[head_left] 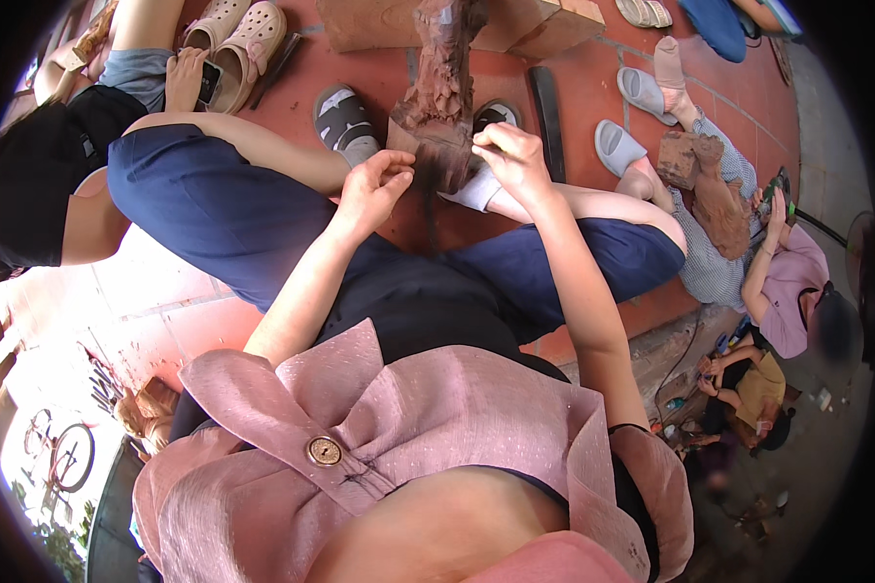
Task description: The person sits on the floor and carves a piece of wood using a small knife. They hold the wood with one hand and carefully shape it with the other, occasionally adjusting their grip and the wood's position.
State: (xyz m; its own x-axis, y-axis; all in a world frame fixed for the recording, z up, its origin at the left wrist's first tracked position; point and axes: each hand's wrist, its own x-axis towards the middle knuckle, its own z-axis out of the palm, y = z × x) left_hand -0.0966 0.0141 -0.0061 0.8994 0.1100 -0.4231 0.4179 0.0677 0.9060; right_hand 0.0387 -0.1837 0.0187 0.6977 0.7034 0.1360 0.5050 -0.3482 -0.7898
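"On the red-tiled floor [504, 80], which way does the dark wood carving [444, 102] sit from the hands?"

"Straight ahead, between them. Its squared near end comes in between the fingertips of the left hand [371, 192] and the right hand [517, 160]."

"And the long axis?"

"It runs away from the body, toward the pale wooden block [544, 27] beyond (whether it stands upright or leans, I can't tell from above)."

"Which hand is nearer?"

"Hard to split. The left is by the left edge of the squared end, its fingertips seeming to meet the wood. The right is by the opposite edge, a little farther forward."

"Are they gripping?"

"The left is half curled, thumb and forefinger narrowly apart; I can't tell whether anything is between them. The right is pinched, fingertips together; if it has something thin there, I can't make it out."

"So what would a move hang on?"

"On that sideways relation, I'd judge: the near end flanked from both sides, the length pointing away."
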